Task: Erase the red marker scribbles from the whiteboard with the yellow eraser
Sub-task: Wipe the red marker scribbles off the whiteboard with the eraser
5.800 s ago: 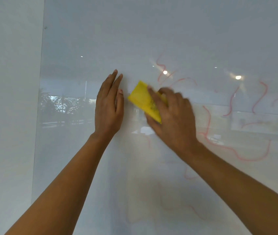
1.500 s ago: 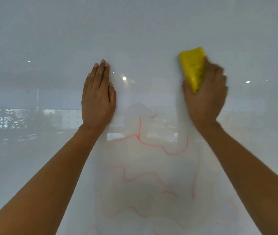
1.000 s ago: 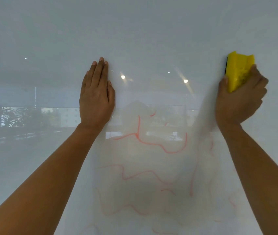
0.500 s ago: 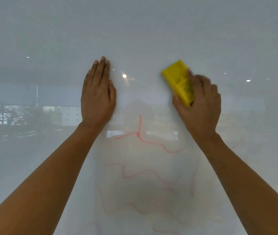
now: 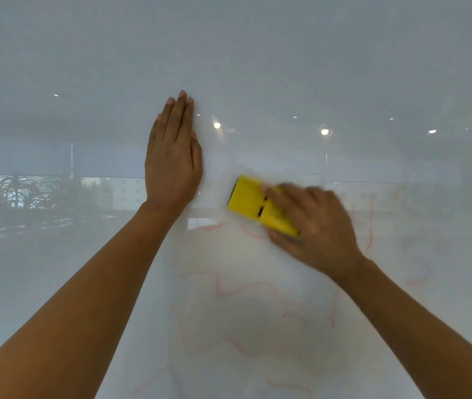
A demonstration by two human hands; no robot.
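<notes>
A person's left hand lies flat against a glossy whiteboard, fingers straight and together, pointing up. Just to its lower right, the right hand, blurred, grips a yellow eraser and holds it against the board, tilted down to the right. Faint red marker scribbles wander across the board below and to the right of the eraser, and ceiling lights and palm plants are reflected in the surface.

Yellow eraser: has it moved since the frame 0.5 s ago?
Yes. The yellow block eraser, gripped by the right hand, has gone down and left, nearer the flat left hand braced on the glossy white whiteboard.
</notes>
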